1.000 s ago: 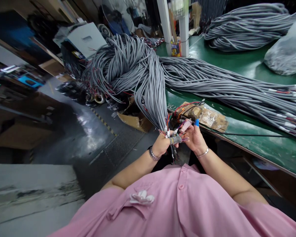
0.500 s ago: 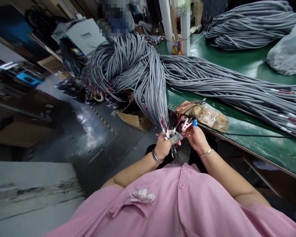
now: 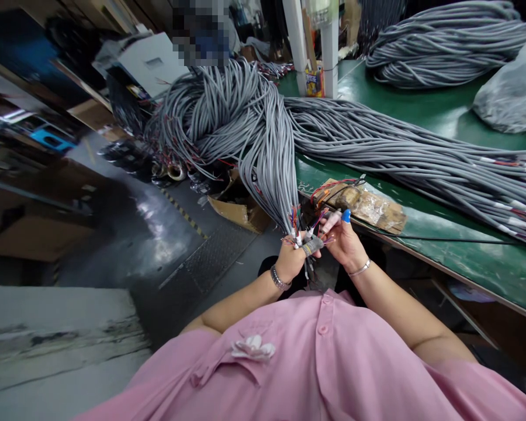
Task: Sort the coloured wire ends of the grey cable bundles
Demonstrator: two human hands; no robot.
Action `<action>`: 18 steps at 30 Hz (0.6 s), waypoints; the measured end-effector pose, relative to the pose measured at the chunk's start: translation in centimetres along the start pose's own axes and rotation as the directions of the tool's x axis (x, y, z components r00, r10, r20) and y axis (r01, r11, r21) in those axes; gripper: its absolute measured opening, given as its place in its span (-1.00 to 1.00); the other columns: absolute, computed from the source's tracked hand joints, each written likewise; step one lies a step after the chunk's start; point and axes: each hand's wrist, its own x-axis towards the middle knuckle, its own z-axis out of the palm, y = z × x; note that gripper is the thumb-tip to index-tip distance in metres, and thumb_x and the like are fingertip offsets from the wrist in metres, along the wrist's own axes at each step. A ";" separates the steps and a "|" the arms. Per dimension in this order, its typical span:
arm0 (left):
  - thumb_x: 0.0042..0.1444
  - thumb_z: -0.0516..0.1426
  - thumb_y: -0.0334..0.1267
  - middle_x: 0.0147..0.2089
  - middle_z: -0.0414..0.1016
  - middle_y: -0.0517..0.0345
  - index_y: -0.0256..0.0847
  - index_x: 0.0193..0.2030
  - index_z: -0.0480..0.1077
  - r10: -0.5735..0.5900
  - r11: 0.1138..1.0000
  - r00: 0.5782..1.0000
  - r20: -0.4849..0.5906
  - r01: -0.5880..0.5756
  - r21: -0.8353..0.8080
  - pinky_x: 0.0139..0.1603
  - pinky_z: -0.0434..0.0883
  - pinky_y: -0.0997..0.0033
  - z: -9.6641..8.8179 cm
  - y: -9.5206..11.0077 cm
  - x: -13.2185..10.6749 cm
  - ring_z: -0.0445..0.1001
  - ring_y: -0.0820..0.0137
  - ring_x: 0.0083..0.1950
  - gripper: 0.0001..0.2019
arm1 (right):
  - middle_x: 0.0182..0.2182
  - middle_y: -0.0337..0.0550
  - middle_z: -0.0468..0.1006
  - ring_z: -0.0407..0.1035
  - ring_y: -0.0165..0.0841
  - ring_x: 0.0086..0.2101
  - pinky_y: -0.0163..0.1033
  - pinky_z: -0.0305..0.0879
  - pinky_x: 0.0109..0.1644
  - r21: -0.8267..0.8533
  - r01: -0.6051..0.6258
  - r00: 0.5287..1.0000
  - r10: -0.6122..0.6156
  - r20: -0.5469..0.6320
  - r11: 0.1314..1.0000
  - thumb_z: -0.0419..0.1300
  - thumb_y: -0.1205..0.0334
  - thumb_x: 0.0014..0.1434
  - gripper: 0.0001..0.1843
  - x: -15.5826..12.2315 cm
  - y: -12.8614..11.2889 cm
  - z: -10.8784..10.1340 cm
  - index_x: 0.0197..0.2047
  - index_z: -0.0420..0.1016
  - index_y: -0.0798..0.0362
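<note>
Green bench, with grey cables hanging past its edge.
Head view: the right hand has shifted slightly toward the left hand, which clasps the cable ends; whether the right fingers pinch anything, I cannot tell. Coloured wires fan upward.

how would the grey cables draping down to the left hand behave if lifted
The grey cables would probably flop, since they drape in curves. Together they may feel heavy, given so many strands. Their coloured wire ends look thin, so likely bend easily.
</note>
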 end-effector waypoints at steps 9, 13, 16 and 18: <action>0.07 0.24 -0.05 -0.54 0.52 0.12 -0.26 -0.49 0.52 0.066 0.997 0.997 -0.028 -0.066 -0.026 -0.37 0.36 0.43 -0.3 -0.1 -0.9 0.45 0.42 -0.48 -0.70 | -0.29 -0.17 0.62 0.43 -0.41 -0.42 -0.32 0.38 -0.38 -0.014 -0.049 0.997 0.049 0.061 0.999 0.19 -0.15 0.18 -0.61 -1.1 -1.1 0.3 -0.23 0.54 0.02; 0.08 0.23 -0.05 -0.52 0.53 0.12 -0.25 -0.44 0.54 0.069 0.997 0.995 -0.070 -0.071 -0.036 -0.32 0.39 0.41 -0.1 -0.3 -0.9 0.47 0.41 -0.45 -0.72 | -0.29 -0.16 0.62 0.41 -0.43 -0.42 -0.34 0.37 -0.38 -0.066 0.026 0.999 -0.023 0.047 0.997 0.25 -0.08 0.16 -0.66 -0.9 -1.0 0.2 -0.24 0.56 0.05; 0.08 0.23 -0.05 -0.52 0.53 0.12 -0.24 -0.46 0.54 0.076 0.997 0.994 -0.073 -0.078 -0.025 -0.29 0.39 0.40 0.2 -0.2 -0.7 0.48 0.40 -0.43 -0.72 | -0.28 -0.16 0.62 0.38 -0.44 -0.44 -0.32 0.37 -0.39 -0.085 0.028 0.998 -0.023 0.066 0.996 0.23 -0.16 0.15 -0.60 -0.8 -0.7 0.1 -0.27 0.55 0.04; 0.09 0.23 -0.07 -0.51 0.54 0.12 -0.24 -0.47 0.54 0.078 0.997 0.995 -0.066 -0.079 -0.007 -0.27 0.39 0.40 0.3 -0.1 -0.6 0.48 0.40 -0.42 -0.72 | -0.28 -0.16 0.61 0.36 -0.42 -0.46 -0.30 0.37 -0.41 -0.104 0.016 0.995 -0.005 0.098 0.994 0.19 -0.22 0.16 -0.55 -0.6 -0.5 0.2 -0.24 0.54 0.02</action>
